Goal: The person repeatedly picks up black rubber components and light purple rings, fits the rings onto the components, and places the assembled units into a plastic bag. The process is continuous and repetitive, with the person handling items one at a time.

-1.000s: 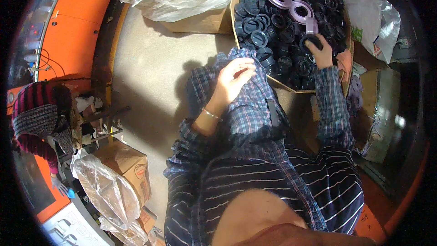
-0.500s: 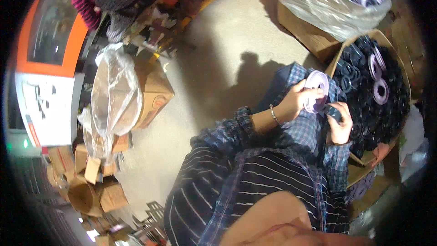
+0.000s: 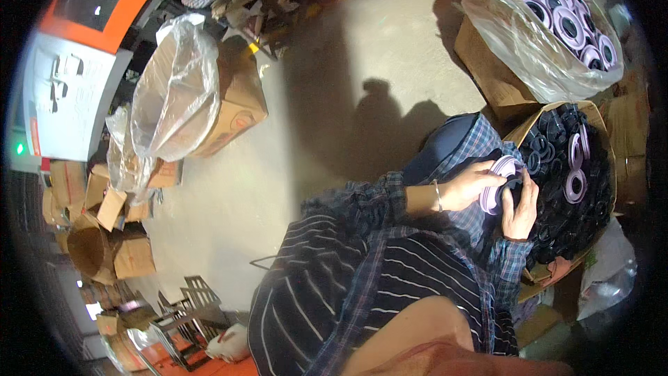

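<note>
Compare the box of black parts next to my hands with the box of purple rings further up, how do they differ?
The near box is unlined cardboard, filled mostly with black round parts and a few purple rings. The far box is lined with a clear plastic bag and holds purple rings only. The near one sits beside both hands; the far one lies beyond them. Both are open brown cartons.

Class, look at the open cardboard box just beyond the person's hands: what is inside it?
The cardboard box is heaped with black ring-shaped parts, with a few lilac rings lying on top. How deep the pile goes and the box's bottom are covered.
</note>
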`<state>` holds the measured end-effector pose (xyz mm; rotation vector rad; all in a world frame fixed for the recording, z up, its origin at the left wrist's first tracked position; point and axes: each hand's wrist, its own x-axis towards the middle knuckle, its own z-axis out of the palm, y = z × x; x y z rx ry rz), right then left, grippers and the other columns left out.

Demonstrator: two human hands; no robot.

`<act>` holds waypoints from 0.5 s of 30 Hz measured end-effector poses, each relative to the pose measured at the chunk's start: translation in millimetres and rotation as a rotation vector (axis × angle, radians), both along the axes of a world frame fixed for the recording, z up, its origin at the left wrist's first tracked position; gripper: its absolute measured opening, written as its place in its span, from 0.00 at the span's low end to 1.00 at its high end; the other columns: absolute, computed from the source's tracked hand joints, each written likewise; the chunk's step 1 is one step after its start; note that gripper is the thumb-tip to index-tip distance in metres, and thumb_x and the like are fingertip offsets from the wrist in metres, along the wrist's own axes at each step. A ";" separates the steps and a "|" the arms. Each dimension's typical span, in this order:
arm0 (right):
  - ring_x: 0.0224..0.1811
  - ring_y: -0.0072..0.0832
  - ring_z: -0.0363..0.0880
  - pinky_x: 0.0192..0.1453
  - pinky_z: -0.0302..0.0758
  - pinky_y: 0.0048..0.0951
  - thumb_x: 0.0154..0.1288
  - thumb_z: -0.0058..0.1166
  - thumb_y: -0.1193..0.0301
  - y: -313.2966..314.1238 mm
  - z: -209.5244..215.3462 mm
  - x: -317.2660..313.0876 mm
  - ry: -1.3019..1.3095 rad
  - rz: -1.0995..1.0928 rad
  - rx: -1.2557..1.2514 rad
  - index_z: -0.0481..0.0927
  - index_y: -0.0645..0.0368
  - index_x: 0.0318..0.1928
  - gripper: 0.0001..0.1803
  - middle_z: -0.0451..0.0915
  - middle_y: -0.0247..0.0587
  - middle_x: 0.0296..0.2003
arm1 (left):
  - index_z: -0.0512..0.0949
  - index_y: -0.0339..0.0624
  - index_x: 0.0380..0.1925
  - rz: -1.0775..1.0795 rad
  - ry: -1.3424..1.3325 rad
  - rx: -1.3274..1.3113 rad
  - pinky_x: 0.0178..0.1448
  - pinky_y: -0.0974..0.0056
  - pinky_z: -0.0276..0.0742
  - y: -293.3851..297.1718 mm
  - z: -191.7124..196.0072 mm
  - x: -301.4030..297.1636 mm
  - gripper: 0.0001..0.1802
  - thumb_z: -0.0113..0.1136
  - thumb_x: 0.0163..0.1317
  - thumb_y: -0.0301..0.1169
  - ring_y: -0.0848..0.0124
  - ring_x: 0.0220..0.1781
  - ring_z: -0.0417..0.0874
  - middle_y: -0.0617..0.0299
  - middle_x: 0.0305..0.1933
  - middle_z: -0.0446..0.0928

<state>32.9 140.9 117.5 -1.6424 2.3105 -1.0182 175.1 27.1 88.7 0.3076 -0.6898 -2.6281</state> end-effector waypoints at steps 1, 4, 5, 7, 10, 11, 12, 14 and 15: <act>0.53 0.47 0.78 0.56 0.77 0.40 0.60 0.66 0.58 0.7 1.3 0.1 0.033 0.002 0.030 0.69 0.58 0.67 0.37 0.74 0.52 0.53 | 0.72 0.38 0.60 0.024 -0.013 -0.014 0.51 0.71 0.79 1.7 0.3 -0.5 0.20 0.57 0.69 0.26 0.76 0.48 0.80 0.65 0.48 0.79; 0.54 0.49 0.77 0.56 0.77 0.41 0.56 0.69 0.56 2.0 3.0 -0.8 0.081 0.098 0.049 0.67 0.61 0.68 0.43 0.73 0.54 0.52 | 0.74 0.39 0.58 0.029 -0.150 -0.060 0.48 0.72 0.78 7.6 0.7 0.0 0.18 0.58 0.68 0.25 0.77 0.46 0.79 0.66 0.46 0.79; 0.54 0.47 0.77 0.55 0.77 0.40 0.56 0.70 0.58 2.1 3.2 -1.2 0.081 0.103 0.089 0.67 0.62 0.68 0.43 0.73 0.53 0.52 | 0.76 0.39 0.55 0.041 -0.135 -0.049 0.46 0.72 0.77 9.7 1.0 -0.6 0.16 0.59 0.68 0.25 0.78 0.44 0.78 0.67 0.44 0.78; 0.53 0.42 0.78 0.56 0.77 0.38 0.56 0.71 0.63 2.0 3.6 -1.2 0.005 0.119 0.070 0.68 0.64 0.66 0.40 0.74 0.51 0.52 | 0.76 0.39 0.52 0.070 -0.139 -0.151 0.41 0.73 0.75 11.3 0.5 0.7 0.15 0.59 0.66 0.25 0.80 0.40 0.76 0.67 0.40 0.76; 0.51 0.36 0.81 0.54 0.78 0.34 0.57 0.69 0.65 2.7 2.7 0.3 -0.212 0.065 0.027 0.70 0.63 0.65 0.37 0.79 0.50 0.52 | 0.76 0.38 0.49 0.093 -0.135 -0.189 0.39 0.72 0.75 9.8 0.8 3.4 0.13 0.59 0.65 0.25 0.80 0.37 0.75 0.66 0.38 0.77; 0.46 0.26 0.79 0.53 0.76 0.27 0.62 0.64 0.73 4.6 1.8 -0.1 -0.203 0.083 0.027 0.71 0.62 0.64 0.30 0.79 0.41 0.48 | 0.76 0.37 0.49 0.100 -0.144 -0.214 0.39 0.71 0.75 9.3 1.7 4.0 0.12 0.59 0.65 0.25 0.80 0.36 0.75 0.66 0.37 0.77; 0.46 0.28 0.80 0.53 0.77 0.28 0.61 0.66 0.70 5.8 -0.9 -0.8 -0.172 0.054 0.046 0.71 0.62 0.63 0.31 0.80 0.43 0.48 | 0.76 0.36 0.48 0.113 -0.158 -0.287 0.38 0.70 0.75 8.9 3.1 4.7 0.12 0.59 0.65 0.25 0.79 0.36 0.74 0.65 0.37 0.77; 0.48 0.32 0.83 0.52 0.79 0.31 0.60 0.68 0.65 10.6 -10.7 -5.3 -0.114 0.007 0.058 0.71 0.62 0.62 0.33 0.81 0.46 0.48 | 0.76 0.35 0.46 0.149 -0.202 -0.444 0.38 0.69 0.75 10.4 7.7 5.0 0.12 0.60 0.64 0.26 0.78 0.35 0.74 0.64 0.36 0.77; 0.51 0.31 0.81 0.53 0.79 0.32 0.64 0.65 0.65 13.1 -18.2 -9.0 -0.304 -0.016 0.078 0.69 0.63 0.62 0.30 0.79 0.47 0.51 | 0.75 0.34 0.45 0.172 -0.185 -0.471 0.37 0.67 0.74 12.3 10.7 4.9 0.13 0.61 0.63 0.26 0.78 0.35 0.73 0.64 0.35 0.77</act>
